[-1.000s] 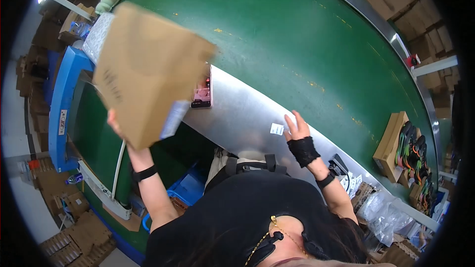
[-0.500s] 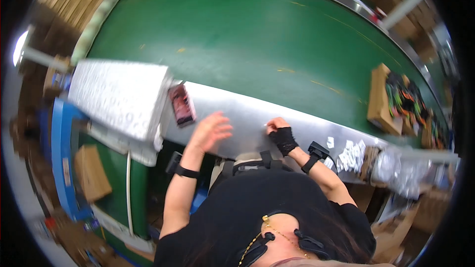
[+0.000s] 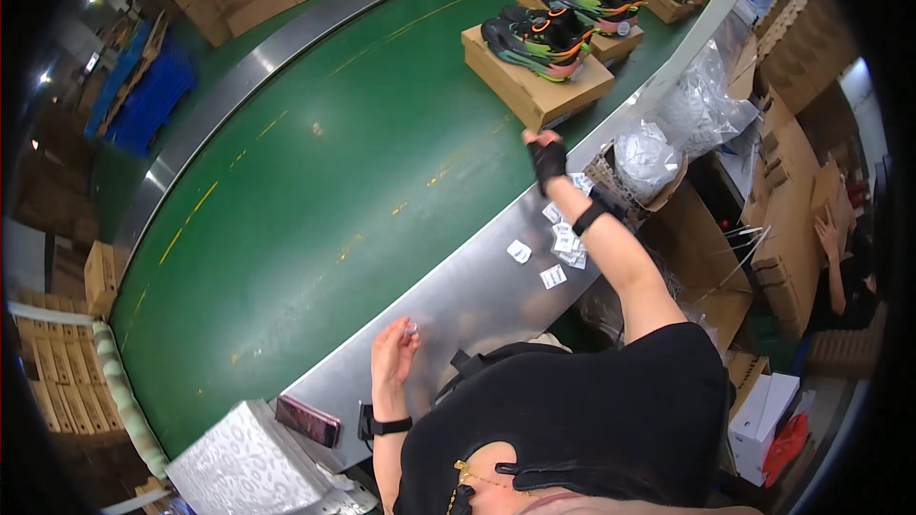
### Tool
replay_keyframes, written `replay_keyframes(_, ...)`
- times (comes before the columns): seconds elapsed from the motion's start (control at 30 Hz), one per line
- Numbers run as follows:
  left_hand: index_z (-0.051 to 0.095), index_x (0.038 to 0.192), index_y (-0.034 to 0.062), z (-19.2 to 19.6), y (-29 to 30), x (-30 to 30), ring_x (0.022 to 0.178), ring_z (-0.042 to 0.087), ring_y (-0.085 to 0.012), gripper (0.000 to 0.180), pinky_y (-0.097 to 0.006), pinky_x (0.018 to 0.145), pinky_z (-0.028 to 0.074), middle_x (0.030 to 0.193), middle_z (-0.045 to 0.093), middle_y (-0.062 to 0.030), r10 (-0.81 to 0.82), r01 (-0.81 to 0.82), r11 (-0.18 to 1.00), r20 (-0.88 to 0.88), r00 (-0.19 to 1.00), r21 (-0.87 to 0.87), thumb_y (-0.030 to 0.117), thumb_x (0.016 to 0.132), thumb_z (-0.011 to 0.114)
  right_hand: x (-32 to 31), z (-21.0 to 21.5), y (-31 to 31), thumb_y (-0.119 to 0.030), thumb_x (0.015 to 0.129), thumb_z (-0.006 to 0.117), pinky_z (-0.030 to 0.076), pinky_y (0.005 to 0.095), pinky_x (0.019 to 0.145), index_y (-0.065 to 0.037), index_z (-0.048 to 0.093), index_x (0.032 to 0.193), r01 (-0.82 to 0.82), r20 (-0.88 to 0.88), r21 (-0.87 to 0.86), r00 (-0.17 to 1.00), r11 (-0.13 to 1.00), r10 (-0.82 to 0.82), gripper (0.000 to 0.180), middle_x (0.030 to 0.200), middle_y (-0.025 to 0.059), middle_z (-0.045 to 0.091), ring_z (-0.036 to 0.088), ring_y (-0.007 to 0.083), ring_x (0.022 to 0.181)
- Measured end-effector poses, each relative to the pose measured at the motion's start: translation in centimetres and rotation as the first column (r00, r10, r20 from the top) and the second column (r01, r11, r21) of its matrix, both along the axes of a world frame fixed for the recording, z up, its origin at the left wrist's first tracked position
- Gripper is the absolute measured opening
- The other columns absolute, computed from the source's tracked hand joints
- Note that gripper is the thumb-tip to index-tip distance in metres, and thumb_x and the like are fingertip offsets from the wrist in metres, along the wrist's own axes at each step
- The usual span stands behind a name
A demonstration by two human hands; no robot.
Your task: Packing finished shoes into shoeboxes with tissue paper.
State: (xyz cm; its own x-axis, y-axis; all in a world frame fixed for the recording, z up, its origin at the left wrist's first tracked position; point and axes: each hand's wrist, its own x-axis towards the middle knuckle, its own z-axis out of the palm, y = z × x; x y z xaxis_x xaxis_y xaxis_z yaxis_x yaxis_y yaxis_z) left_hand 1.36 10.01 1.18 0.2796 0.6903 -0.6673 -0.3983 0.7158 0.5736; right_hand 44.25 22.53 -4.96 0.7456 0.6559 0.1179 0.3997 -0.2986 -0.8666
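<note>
Right fingers (image 3: 546, 137) curl, grip unclear; shoe box (image 3: 530, 95) just ahead, long axis away-left (left hand (image 3: 393, 351), farther, pinches small pale piece (image 3: 411, 328)).

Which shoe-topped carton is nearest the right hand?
The foremost carton, its near corner just beyond the right hand; the other shoe-topped cartons stand farther away.

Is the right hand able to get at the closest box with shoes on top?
Probably yes: the right hand is right by the cardboard box, and nothing seems to block its near corner. The sneakers sit on top.
</note>
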Motion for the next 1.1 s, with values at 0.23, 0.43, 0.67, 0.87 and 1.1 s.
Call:
replay_keyframes(0.23,0.057,0.086,0.0003,-1.2,-1.5,-2.5,0.057,0.05,-0.0136,0.013,-0.024,0.049,0.04,0.07,0.055,-0.0051,0.211,-0.216,0.972,-0.065,0.975,-0.094,0.009,0.076,0.059,7.0,-0.1,5.4,-0.03,0.068,0.07,0.037,0.0289,0.038,-0.015,0.039,0.099,0.324,-0.861,0.0,0.481,0.946,-0.164,0.047,0.061,0.0055,0.043,0.042,0.0169,0.048)
replay_keyframes(0.43,0.053,0.095,-0.0027,-2.3,-2.6,-3.4,0.06,0.05,-0.014,0.021,-0.024,0.051,0.04,0.07,0.054,-0.0061,0.272,-0.27,0.954,-0.001,0.962,-0.132,0.004,0.075,0.057,-7.7,0.9,3.8,-0.023,0.071,0.069,0.036,0.0265,0.034,-0.013,0.032,0.095,0.294,-0.856,0.134,0.515,0.947,-0.039,0.045,0.053,0.004,0.041,0.042,0.0145,0.04)
replay_keyframes(0.67,0.047,0.1,-0.0042,-1.8,-1.9,-4.1,0.06,0.051,-0.0157,0.026,-0.027,0.053,0.042,0.073,0.052,-0.0067,0.183,-0.182,0.982,0.006,0.983,-0.057,-0.001,0.074,0.051,-24.4,2.0,-4.1,-0.022,0.075,0.064,0.039,0.0232,0.039,0.0,0.046,0.092,-0.295,-0.883,0.009,0.446,0.955,0.146,0.033,0.056,0.0059,0.052,0.053,0.0151,0.047)
replay_keyframes(0.87,0.051,0.092,-0.0012,1.6,2.2,-7.6,0.057,0.051,-0.0159,0.018,-0.028,0.05,0.043,0.07,0.052,-0.0052,0.293,-0.238,0.939,-0.22,0.93,0.247,-0.003,0.077,0.042,-27.1,12.6,-7.0,-0.014,0.079,0.058,0.046,0.0267,0.06,0.001,0.055,0.083,-0.796,-0.538,0.425,0.161,0.431,0.828,0.016,0.077,0.0079,0.056,0.06,0.0177,0.072)
replay_keyframes(1.1,0.057,0.098,0.0019,9.5,10.5,-3.9,0.066,0.049,-0.0104,0.023,-0.023,0.058,0.041,0.073,0.052,-0.003,0.43,0.238,0.559,-0.523,0.736,0.794,0.015,0.078,0.057,-19.0,18.8,3.1,-0.01,0.072,0.061,0.045,0.0308,0.07,-0.004,0.056,0.087,-0.777,0.612,0.156,0.56,0.61,0.558,0.016,0.083,0.0118,0.057,0.056,0.0234,0.077)
